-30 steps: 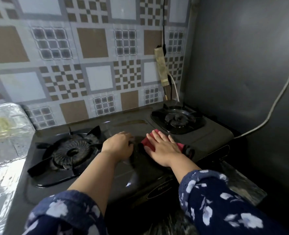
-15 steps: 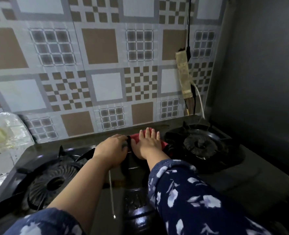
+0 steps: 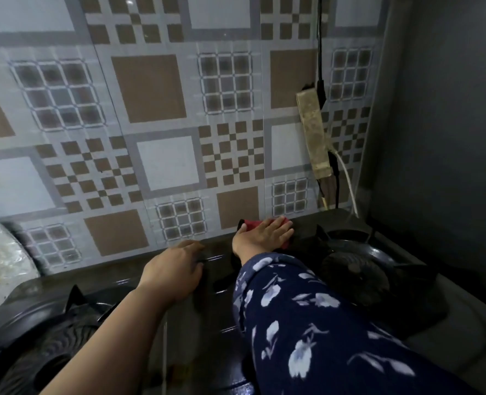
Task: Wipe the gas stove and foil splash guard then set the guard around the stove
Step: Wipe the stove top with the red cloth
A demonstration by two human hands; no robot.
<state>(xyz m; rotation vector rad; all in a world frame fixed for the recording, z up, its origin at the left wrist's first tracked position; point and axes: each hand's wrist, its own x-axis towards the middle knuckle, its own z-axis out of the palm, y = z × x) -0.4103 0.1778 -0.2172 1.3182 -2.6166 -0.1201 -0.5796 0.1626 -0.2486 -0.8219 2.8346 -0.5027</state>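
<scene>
My right hand (image 3: 261, 238), fingers flat, has pushed the cloth (image 3: 254, 224) further back to the stove (image 3: 222, 280) rear edge; left hand (image 3: 173, 269) still rests curled, holding nothing.

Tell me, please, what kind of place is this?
Most likely a home kitchen. A black two-burner gas stove stands against a patterned tiled wall, and the right hand presses a red cloth on the stove top near the right burner.
</scene>
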